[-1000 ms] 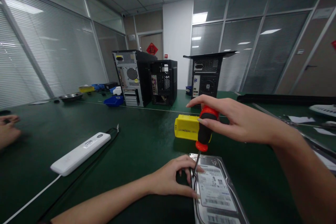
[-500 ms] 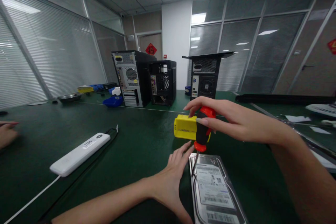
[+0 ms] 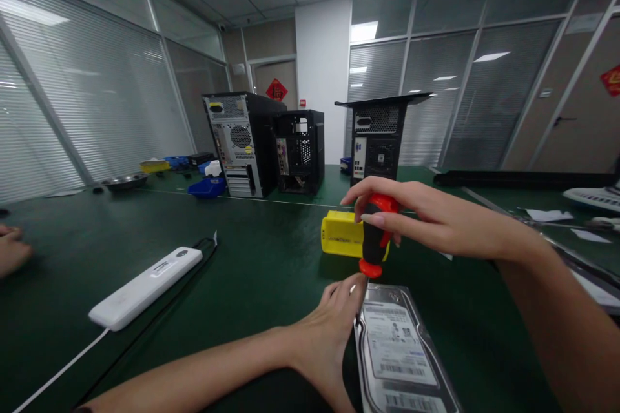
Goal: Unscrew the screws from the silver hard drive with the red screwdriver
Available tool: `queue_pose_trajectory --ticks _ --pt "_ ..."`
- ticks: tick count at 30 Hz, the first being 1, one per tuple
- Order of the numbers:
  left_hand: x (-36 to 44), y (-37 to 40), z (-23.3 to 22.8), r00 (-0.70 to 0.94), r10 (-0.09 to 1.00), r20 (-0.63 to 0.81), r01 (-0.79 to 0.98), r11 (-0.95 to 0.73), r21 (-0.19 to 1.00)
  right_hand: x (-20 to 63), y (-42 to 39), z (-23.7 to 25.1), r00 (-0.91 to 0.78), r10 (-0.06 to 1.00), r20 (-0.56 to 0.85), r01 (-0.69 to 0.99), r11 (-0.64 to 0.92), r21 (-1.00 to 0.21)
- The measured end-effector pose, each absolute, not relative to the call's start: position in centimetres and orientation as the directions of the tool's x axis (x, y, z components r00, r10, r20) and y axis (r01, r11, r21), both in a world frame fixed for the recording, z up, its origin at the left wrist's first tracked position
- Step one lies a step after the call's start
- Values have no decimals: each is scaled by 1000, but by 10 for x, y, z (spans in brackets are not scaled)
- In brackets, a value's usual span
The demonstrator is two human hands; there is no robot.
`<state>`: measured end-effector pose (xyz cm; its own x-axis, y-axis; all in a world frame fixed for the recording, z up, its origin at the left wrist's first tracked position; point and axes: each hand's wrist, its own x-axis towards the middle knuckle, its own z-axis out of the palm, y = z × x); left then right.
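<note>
A silver hard drive [image 3: 398, 342] with a white label lies on the green table [image 3: 252, 232]. My right hand [image 3: 411, 213] is closed around the black and red handle of a screwdriver [image 3: 375, 239], held nearly upright. Its shaft slopes down to the drive's left edge, where the tip is partly hidden. My left hand [image 3: 327, 329] lies along that edge, its thumb spread away from the fingers. These fingers reach the drive's upper left corner beside the shaft and cover part of both. Just behind the screwdriver stands a yellow plastic bin [image 3: 341, 234].
A white power strip [image 3: 145, 287] with cables lies to the left. Several computer cases, among them a large tower [image 3: 266, 135], stand at the back. A blue bin [image 3: 207, 188] and a metal bowl [image 3: 124, 182] are back left. Another person's hand [image 3: 13, 250] shows at the left edge.
My left hand's fingers have moved right, up to the screwdriver shaft and over the drive's corner. My right hand keeps hold of the screwdriver in nearly the same spot.
</note>
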<state>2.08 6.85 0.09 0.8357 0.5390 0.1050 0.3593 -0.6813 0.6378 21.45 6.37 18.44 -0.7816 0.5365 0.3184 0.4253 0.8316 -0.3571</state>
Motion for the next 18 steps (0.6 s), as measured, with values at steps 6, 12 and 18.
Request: queue_pose_trajectory --ticks 6,12,18 --pt "17 74 -4 851 508 133 320 -702 637 209 70 180 -782 523 339 408 841 -357" --pt "7 81 7 843 511 164 323 -727 606 210 69 180 -779 518 354 414 848 -330" --pt "1 80 9 820 550 160 352 -704 616 207 70 177 -787 492 373 391 864 -316"
